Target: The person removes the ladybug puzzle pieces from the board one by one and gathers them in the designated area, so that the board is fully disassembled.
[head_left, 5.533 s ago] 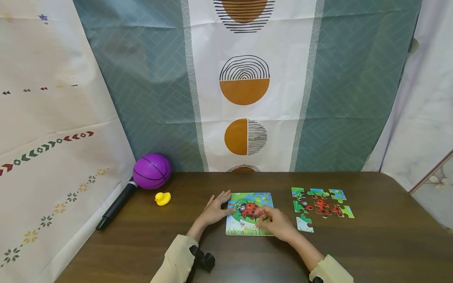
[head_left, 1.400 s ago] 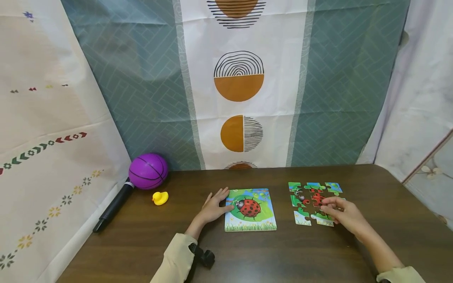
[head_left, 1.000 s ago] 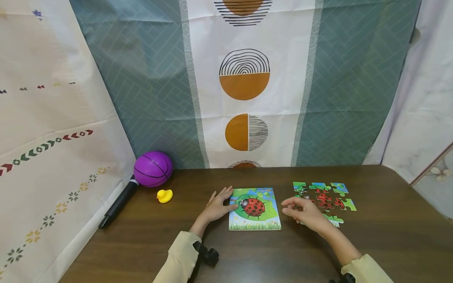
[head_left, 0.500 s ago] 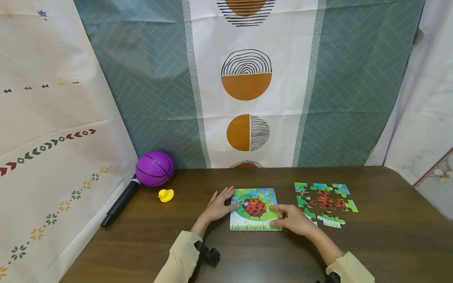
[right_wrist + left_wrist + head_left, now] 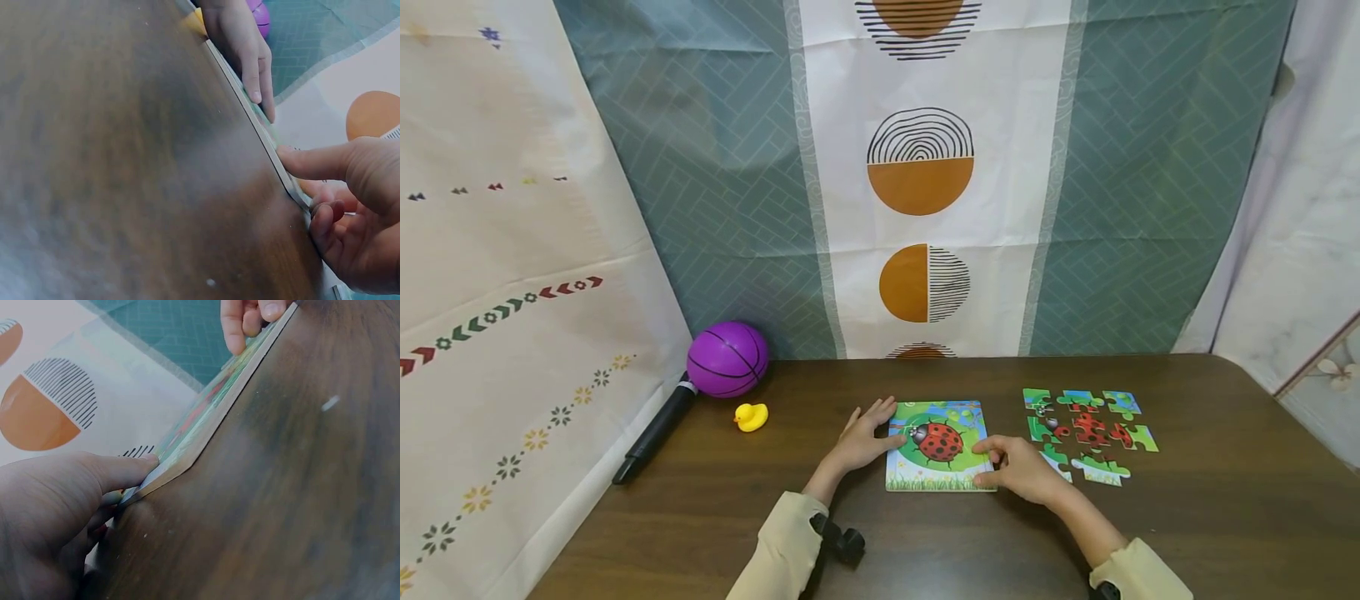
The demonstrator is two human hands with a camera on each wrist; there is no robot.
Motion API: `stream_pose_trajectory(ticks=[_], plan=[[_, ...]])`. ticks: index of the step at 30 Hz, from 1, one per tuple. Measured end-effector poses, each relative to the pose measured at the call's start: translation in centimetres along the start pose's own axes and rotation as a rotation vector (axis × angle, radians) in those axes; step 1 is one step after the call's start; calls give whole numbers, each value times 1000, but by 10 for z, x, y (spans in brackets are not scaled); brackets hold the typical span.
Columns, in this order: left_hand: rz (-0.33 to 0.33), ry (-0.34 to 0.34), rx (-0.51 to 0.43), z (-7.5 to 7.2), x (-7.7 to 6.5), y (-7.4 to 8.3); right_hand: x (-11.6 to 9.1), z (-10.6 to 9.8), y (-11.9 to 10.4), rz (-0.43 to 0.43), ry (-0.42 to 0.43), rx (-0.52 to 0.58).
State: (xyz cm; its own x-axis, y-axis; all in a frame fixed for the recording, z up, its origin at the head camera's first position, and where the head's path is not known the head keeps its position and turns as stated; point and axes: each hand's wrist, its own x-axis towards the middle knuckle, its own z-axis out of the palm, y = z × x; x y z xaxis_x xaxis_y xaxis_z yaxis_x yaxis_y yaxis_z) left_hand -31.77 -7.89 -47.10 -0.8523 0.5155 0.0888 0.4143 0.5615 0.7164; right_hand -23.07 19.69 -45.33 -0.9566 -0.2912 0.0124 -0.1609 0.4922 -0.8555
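In the head view a square ladybug puzzle board lies flat on the brown table. Along its left side rests my left hand, fingers extended toward the far corner and thumb over the left edge. The left wrist view shows that thumb on the board's near corner. My right hand is at the right edge, index finger and thumb spread apart on the board, other fingers curled. Up close in the right wrist view, the right thumb touches the board's edge near its corner.
Several loose jigsaw pieces with the same ladybug picture lie to the right of the board, spaced in rows. To the left are a yellow rubber duck, a purple ball and a black stick-shaped object. Patterned cloth hangs behind the table.
The right hand has come back left from the loose pieces to the board's right edge. A grass piece now lies in their bottom row. The left hand has stayed at the board.
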Motion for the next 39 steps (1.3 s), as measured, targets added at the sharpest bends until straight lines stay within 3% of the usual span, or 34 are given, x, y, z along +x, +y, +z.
stream_pose_trajectory(ticks=[8,13,26,31,39], plan=[[0,-4,-3,-2,0,3,-4,1,-3,15,42,-29],[6,-6,1,-2,1,6,-7,1,-5,4,45,27],[15,-13,-18,3,-2,4,-11,9,-3,73,188,115],[12,1,-22,3,-2,4,-18,-16,-2,101,265,132],[3,1,-27,1,-3,4,-57,-87,26,211,337,108]])
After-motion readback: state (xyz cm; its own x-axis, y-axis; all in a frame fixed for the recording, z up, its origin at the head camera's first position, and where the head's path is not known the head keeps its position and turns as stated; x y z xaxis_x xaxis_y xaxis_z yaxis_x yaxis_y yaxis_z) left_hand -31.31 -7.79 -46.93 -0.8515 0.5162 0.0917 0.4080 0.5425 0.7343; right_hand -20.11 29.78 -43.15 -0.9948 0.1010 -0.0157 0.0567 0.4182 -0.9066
